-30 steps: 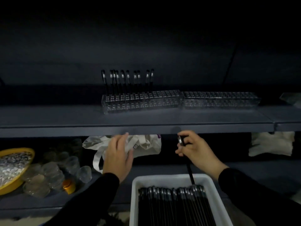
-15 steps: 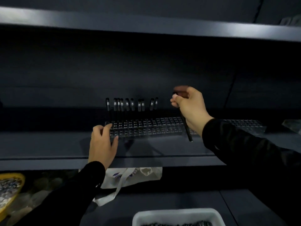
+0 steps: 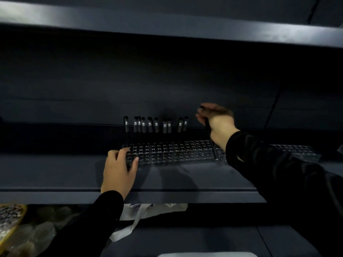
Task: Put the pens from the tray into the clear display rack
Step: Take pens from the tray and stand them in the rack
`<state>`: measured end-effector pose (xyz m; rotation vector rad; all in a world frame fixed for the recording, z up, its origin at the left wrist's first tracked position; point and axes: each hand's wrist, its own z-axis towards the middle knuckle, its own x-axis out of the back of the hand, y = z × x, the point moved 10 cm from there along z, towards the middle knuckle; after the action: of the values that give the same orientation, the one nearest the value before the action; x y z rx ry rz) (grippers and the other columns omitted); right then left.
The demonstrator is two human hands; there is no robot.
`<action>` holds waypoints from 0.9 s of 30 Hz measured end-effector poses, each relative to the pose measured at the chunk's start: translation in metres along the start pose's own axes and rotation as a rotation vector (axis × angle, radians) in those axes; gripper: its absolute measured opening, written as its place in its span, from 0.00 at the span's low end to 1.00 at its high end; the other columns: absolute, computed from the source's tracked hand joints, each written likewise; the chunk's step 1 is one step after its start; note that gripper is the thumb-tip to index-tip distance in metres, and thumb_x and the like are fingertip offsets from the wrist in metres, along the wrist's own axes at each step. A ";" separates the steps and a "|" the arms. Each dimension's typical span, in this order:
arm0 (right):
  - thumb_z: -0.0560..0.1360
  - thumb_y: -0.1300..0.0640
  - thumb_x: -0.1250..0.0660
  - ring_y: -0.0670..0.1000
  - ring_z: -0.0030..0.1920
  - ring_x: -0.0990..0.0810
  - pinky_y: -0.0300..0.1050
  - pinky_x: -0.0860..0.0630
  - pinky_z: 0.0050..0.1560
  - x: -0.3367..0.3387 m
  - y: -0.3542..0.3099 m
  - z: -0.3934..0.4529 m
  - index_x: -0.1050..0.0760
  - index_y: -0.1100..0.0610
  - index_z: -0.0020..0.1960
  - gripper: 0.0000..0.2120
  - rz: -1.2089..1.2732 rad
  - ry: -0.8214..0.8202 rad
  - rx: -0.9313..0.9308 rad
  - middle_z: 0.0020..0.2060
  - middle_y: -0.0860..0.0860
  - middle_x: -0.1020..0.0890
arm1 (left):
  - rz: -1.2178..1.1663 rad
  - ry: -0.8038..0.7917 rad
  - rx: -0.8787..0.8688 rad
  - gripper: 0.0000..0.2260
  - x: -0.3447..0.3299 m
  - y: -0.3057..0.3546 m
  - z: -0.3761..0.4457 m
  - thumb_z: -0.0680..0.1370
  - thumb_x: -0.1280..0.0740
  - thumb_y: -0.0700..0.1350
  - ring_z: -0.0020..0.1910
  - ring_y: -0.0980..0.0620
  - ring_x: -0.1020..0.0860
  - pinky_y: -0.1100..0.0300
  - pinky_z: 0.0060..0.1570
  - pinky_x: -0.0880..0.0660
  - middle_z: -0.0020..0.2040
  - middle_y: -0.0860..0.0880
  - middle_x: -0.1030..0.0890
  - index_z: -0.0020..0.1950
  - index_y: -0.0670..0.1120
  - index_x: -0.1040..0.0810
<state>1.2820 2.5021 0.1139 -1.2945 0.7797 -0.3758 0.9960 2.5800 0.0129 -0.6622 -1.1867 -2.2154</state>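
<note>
A clear display rack [image 3: 172,152] with a grid of holes stands on the dark middle shelf. Several black pens [image 3: 156,125] stand upright along its back row. My right hand [image 3: 218,125] pinches a black pen [image 3: 210,138] near its top, held almost upright with its tip down at the rack's right end. My left hand [image 3: 118,172] rests on the shelf and grips the rack's left front corner. Only the white tray's rim [image 3: 206,255] shows at the bottom edge; its pens are out of view.
A second clear rack [image 3: 295,151] sits to the right on the same shelf [image 3: 55,175]. Another shelf runs overhead. Below hang a white bag with straps [image 3: 148,210] and, at the far left, a yellow bowl [image 3: 11,217] beside clear cups.
My right hand lifted a pen out of the tray up to the rack and now lowers its tip at the right end. My left hand moved up from below the shelf onto the rack's corner.
</note>
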 end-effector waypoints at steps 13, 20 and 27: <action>0.76 0.74 0.40 0.46 0.29 0.23 0.34 0.24 0.31 -0.017 -0.021 0.019 0.28 0.58 0.38 0.14 -0.002 -0.011 0.178 0.32 0.53 0.23 | -0.017 0.008 -0.022 0.20 0.000 0.000 -0.001 0.79 0.35 0.50 0.46 0.53 0.29 0.60 0.46 0.31 0.59 0.45 0.29 0.69 0.45 0.29; 0.74 0.73 0.36 0.37 0.29 0.22 0.29 0.26 0.34 -0.019 -0.015 0.028 0.27 0.54 0.38 0.15 -0.134 -0.019 0.307 0.36 0.50 0.23 | -0.021 0.015 -0.027 0.20 0.000 0.000 -0.003 0.79 0.36 0.49 0.48 0.55 0.31 0.61 0.48 0.31 0.60 0.46 0.30 0.70 0.44 0.30; 0.74 0.77 0.40 0.38 0.27 0.23 0.29 0.27 0.31 -0.019 -0.012 0.036 0.29 0.59 0.37 0.15 -0.048 -0.022 0.299 0.30 0.49 0.22 | -0.049 -0.022 0.004 0.21 -0.003 -0.001 -0.002 0.80 0.37 0.50 0.61 0.47 0.26 0.59 0.54 0.29 0.68 0.46 0.29 0.71 0.45 0.32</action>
<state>1.2956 2.5369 0.1335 -1.0362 0.6476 -0.4961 0.9969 2.5793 0.0094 -0.6640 -1.2306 -2.2512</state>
